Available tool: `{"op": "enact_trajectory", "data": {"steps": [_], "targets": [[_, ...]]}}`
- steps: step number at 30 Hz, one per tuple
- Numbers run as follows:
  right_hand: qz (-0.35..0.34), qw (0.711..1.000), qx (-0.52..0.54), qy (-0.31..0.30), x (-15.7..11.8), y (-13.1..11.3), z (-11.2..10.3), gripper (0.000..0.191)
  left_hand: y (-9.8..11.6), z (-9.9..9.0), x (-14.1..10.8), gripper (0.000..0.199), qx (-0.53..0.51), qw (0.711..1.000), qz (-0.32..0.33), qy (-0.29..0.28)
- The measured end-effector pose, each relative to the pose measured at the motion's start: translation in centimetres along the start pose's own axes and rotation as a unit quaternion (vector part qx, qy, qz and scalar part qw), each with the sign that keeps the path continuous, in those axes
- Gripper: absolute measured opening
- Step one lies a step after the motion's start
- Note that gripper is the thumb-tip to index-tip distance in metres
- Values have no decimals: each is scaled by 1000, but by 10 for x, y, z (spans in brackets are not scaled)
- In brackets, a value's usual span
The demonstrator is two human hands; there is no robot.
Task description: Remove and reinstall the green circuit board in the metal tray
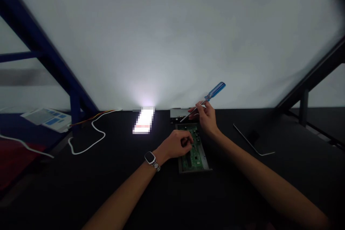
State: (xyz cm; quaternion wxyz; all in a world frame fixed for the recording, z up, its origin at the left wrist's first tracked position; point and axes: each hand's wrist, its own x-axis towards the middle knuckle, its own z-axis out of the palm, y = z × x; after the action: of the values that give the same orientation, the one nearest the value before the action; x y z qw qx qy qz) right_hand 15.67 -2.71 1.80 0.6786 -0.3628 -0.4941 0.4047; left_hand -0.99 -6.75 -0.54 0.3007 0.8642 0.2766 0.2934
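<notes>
A green circuit board (196, 151) lies in a shallow metal frame (202, 152) on the black table. My left hand (176, 143), with a watch at the wrist, is over the board's left side. Its fingers are curled and pressed together; what they hold, if anything, is hidden. Farther back, my right hand (207, 116) grips a screwdriver (215, 90) by its metal shaft. The blue handle points up to the right, and the tip slants down to the left, near a flat silver metal box (176, 113) behind the board. Whether the tip touches the box, I cannot tell.
A bright, pixelated glowing panel (144, 120) is left of the box. White cable (101, 138) curls across the left of the table (151, 197). A bent metal strip (248, 141) lies at the right. Slanted frame bars (50, 55) flank the pale wall, and a printed sheet (48, 118) is at far left.
</notes>
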Motion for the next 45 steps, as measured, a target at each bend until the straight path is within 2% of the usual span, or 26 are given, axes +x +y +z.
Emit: {"op": "enact_trajectory", "data": {"steps": [4,8,19,30,34,39,45], "targets": [[-17,997,-59,-35,7,15,18,32,3,0,1,15,12,1000,-5,-14],[-41,993,-96,-55,6,24,24,33,4,1,1,15,21,1000,-3,-21],[-43,994,-86,-46,0,30,19,33,5,2,2,17,22,1000,0,-20],[9,999,-27,-36,0,29,18,33,5,0,0,18,38,999,16,-25],[12,999,-22,-23,-1,25,13,35,4,-5,0,20,54,997,29,53],[13,1000,-17,-15,-4,18,9,35,-18,-24,1,21,73,978,-29,194],[21,1000,1,-9,-4,17,10,35,-58,-38,1,17,89,966,-102,219]]}}
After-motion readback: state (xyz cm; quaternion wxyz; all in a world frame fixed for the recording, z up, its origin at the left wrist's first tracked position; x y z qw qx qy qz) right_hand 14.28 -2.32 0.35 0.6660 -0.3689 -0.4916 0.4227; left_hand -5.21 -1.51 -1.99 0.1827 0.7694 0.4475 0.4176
